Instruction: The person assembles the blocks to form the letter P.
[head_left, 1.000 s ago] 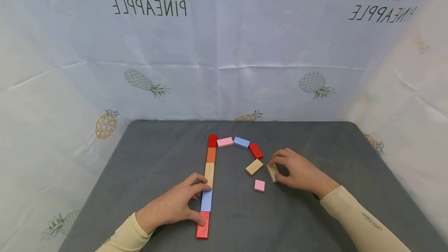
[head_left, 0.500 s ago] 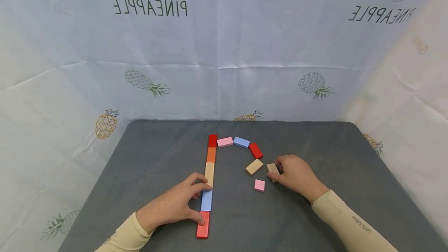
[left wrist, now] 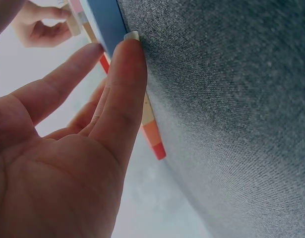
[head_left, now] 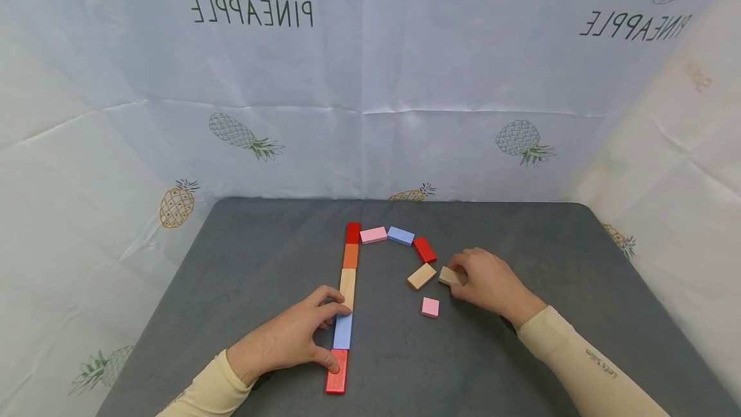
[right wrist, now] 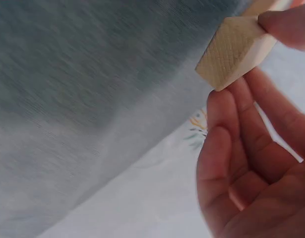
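In the head view my left hand (head_left: 295, 333) rests along a straight row of blocks, its fingertips at the plain wooden block (head_left: 348, 282) and blue block (head_left: 343, 332), its thumb on the red block (head_left: 336, 375) at the near end. My right hand (head_left: 492, 282) pinches a small plain wooden block (head_left: 448, 276) between thumb and fingers. In the right wrist view that wooden block (right wrist: 229, 52) shows its end grain, with the thumb on one side and fingertips on the other. A second plain wooden block (head_left: 421, 277) lies just left of it.
Orange (head_left: 350, 256) and red (head_left: 353, 233) blocks form the row's far end. A pink block (head_left: 373, 235), blue block (head_left: 401, 235) and red block (head_left: 425, 250) curve rightward from there. A small pink block (head_left: 430, 307) lies nearer on the dark table (head_left: 260, 243).
My right hand has shifted its grip and turned its wooden block, which now lies more sideways with its left end slightly closer to the neighbouring wooden block. The left hand has stayed put.
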### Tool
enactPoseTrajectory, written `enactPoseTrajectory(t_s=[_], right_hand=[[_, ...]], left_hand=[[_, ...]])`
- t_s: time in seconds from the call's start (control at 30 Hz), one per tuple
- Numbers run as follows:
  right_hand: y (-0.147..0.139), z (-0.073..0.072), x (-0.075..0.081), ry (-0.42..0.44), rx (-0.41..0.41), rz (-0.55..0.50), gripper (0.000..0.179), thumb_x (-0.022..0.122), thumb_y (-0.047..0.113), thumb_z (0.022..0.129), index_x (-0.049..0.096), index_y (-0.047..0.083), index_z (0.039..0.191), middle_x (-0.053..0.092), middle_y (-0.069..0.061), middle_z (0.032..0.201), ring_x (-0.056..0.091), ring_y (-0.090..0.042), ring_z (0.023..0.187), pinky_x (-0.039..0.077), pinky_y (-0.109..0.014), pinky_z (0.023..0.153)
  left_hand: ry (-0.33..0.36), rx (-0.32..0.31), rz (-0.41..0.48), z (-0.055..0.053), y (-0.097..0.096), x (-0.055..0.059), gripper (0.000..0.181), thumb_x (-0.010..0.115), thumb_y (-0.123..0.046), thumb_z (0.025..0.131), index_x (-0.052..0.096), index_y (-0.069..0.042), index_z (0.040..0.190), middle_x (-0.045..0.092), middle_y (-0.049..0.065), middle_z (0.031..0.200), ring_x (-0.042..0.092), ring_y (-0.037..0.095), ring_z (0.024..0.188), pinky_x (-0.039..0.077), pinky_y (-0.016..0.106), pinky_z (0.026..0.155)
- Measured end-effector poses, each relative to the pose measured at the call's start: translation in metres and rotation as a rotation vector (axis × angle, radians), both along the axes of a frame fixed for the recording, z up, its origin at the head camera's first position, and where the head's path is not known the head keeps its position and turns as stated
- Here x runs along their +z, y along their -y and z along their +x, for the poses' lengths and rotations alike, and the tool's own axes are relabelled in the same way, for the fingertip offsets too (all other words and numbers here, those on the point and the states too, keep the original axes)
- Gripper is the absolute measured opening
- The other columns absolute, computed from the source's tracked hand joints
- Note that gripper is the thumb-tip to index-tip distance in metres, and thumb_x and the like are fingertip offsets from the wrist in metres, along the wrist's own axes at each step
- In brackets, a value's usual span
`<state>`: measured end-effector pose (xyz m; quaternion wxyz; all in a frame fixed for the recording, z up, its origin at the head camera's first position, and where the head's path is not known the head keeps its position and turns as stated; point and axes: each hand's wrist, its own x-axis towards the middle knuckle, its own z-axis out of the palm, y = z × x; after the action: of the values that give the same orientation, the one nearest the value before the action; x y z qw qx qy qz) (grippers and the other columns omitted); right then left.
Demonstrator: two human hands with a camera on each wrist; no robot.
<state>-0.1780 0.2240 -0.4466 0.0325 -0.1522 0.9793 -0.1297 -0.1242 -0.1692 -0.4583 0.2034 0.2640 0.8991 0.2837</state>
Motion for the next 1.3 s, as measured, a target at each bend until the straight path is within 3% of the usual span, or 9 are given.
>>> enactPoseTrajectory(t_s=[0.3, 0.53, 0.67, 0.9, 1.3], right_hand=[[0.038, -0.011, 0.014, -0.091, 0.185, -0.013, 0.021, 0.087, 0.023, 0.086, 0.081, 0.017, 0.106, 0.071, 0.008, 0.093, 0.054, -0.011, 0.086, 0.048, -0.028, 0.071], [0.081, -0.017, 0.013, -0.123, 0.307, -0.027, 0.021, 0.087, 0.020, 0.085, 0.081, 0.016, 0.105, 0.070, 0.007, 0.090, 0.053, -0.008, 0.078, 0.047, -0.026, 0.068], [0.095, -0.020, 0.008, -0.087, 0.325, -0.006, 0.022, 0.088, 0.022, 0.086, 0.081, 0.014, 0.106, 0.068, 0.007, 0.086, 0.052, -0.008, 0.074, 0.048, -0.025, 0.067], [0.108, -0.025, 0.000, -0.028, 0.346, 0.035, 0.026, 0.088, 0.027, 0.088, 0.082, 0.016, 0.111, 0.073, 0.006, 0.093, 0.056, -0.009, 0.082, 0.052, -0.026, 0.073], [0.113, -0.026, -0.005, -0.006, 0.376, 0.050, 0.022, 0.086, 0.027, 0.090, 0.082, 0.017, 0.109, 0.067, 0.009, 0.085, 0.054, -0.009, 0.077, 0.049, -0.026, 0.069]], left_hand=[[-0.004, 0.005, -0.006, 0.000, -0.001, 0.001, 0.084, 0.099, -0.051, 0.073, 0.066, -0.025, 0.146, 0.048, -0.013, 0.148, 0.065, 0.004, 0.112, 0.060, 0.032, 0.098], [-0.009, 0.004, -0.013, 0.000, -0.001, 0.000, 0.084, 0.099, -0.052, 0.073, 0.066, -0.026, 0.146, 0.048, -0.013, 0.149, 0.065, 0.003, 0.112, 0.060, 0.032, 0.098], [-0.021, 0.000, -0.001, 0.000, 0.000, -0.001, 0.084, 0.098, -0.053, 0.073, 0.066, -0.026, 0.146, 0.048, -0.014, 0.149, 0.065, 0.001, 0.111, 0.059, 0.030, 0.098], [-0.059, -0.022, 0.030, 0.000, 0.001, 0.000, 0.083, 0.099, -0.050, 0.073, 0.067, -0.023, 0.144, 0.049, -0.010, 0.148, 0.066, 0.003, 0.110, 0.059, 0.030, 0.096], [-0.036, -0.017, 0.010, 0.000, 0.000, 0.000, 0.084, 0.098, -0.053, 0.072, 0.067, -0.026, 0.145, 0.048, -0.012, 0.148, 0.066, 0.004, 0.110, 0.060, 0.030, 0.096]])
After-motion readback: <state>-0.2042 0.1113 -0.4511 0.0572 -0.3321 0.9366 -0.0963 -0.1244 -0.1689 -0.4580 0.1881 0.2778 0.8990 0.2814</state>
